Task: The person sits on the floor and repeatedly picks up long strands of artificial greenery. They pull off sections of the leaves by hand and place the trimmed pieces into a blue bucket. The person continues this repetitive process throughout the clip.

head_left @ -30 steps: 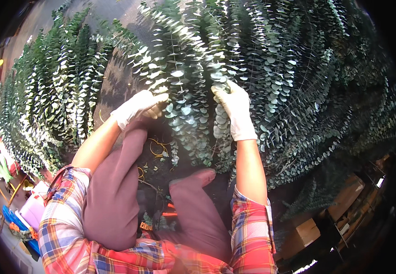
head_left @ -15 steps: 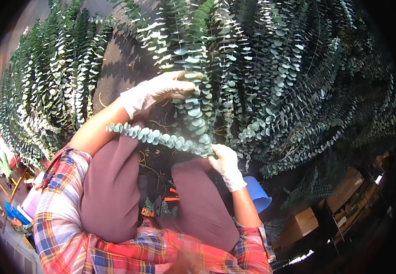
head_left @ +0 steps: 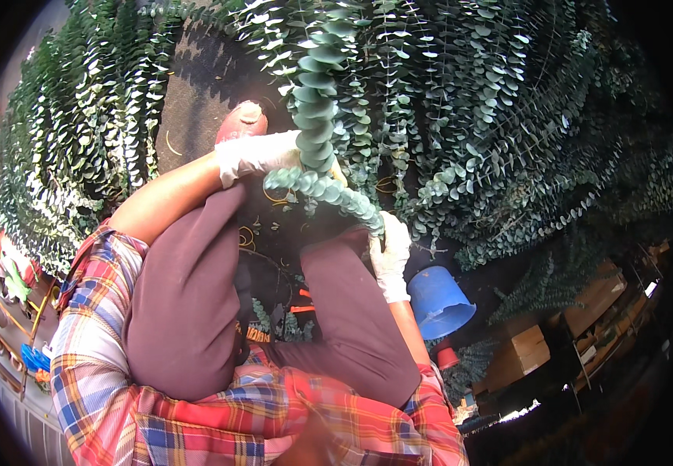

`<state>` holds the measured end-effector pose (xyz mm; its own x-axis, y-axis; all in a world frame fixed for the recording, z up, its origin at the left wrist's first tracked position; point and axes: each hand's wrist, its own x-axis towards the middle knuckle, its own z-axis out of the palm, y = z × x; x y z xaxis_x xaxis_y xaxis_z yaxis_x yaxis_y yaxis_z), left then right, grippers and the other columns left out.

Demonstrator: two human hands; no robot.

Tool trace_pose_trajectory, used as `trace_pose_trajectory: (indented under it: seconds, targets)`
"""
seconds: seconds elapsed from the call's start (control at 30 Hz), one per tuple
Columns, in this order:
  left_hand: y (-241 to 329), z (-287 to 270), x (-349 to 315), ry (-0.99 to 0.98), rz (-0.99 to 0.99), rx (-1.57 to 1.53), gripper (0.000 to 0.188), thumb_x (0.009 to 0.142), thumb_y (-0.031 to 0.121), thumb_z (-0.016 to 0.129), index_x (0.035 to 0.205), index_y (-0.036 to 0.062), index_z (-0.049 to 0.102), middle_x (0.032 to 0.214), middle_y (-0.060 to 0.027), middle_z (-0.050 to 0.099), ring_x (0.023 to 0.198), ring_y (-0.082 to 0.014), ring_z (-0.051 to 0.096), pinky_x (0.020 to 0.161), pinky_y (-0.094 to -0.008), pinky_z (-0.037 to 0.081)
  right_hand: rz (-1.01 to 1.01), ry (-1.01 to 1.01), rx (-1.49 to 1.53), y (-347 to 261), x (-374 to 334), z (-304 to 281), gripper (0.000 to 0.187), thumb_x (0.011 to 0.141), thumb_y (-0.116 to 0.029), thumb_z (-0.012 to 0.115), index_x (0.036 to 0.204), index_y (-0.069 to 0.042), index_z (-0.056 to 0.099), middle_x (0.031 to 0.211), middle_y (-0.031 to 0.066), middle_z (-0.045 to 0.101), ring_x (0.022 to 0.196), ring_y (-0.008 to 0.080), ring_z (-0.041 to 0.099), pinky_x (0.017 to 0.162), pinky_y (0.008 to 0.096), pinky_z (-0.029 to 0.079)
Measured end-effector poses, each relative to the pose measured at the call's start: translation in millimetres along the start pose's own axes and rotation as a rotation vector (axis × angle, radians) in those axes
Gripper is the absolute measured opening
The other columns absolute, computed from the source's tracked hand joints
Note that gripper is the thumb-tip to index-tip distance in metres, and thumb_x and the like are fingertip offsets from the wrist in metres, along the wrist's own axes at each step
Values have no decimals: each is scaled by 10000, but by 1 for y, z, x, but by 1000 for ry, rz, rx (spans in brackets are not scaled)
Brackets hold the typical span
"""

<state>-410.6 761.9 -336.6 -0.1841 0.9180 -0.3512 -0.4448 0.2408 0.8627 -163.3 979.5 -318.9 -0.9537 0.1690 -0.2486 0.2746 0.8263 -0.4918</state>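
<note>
My right hand (head_left: 392, 252), in a pale glove, is closed round the lower end of a leafy eucalyptus sprig (head_left: 328, 191) above my right knee. The sprig reaches up and left with round grey-green leaves. My left hand (head_left: 265, 153), also gloved, lies behind an upright eucalyptus branch (head_left: 314, 116). That branch hides most of its fingers, and only a fingertip shows on the far side. Whether these fingers close on the branch I cannot tell. Both pieces cross in front of my left hand.
Big heaps of eucalyptus lie ahead to the right (head_left: 468, 101) and to the left (head_left: 88, 109). A blue bucket (head_left: 439, 307) and a small red pot (head_left: 446, 356) stand right of my leg, with a cardboard box (head_left: 519, 359) beyond. Orange handles (head_left: 303, 301) show between my legs.
The upright branch has come closer and higher in view. My left hand has lowered slightly behind it, while my right hand has shifted right and up a little, swinging the sprig's tip rightward.
</note>
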Motion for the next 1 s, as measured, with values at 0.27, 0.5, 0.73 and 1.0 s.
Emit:
trace_pose_trajectory:
  seconds: [0.27,0.5,0.73,1.0]
  targets:
    - [-7,0,-11,42,-27,14,269,793,89,615,1041,31,528,948,-51,606,916,-122,539,833,-273,417,102,11,178,-18,22,-4,340,866,-80,482,1201,-33,514,1127,118,570,1035,246,530,917,344,388]
    - [-13,6,-8,34,-40,45,336,773,85,631,1077,27,502,942,-63,605,929,-140,546,857,-286,412,258,7,506,-16,30,-1,314,904,-87,428,1201,-29,515,1093,100,583,975,193,550,866,290,418]
    - [-28,-11,-12,184,-121,-130,403,752,80,647,1113,24,475,936,-75,604,942,-157,552,882,-300,407,680,6,666,-16,28,-21,308,865,-156,506,1140,-29,563,874,52,620,747,110,550,689,240,429]
    - [-24,-32,-45,613,40,-888,255,816,94,549,1033,-37,575,1067,-102,601,983,-176,556,903,-323,405,609,164,926,-21,87,-44,268,836,-170,615,1065,-32,615,690,-45,560,475,0,353,420,159,236]
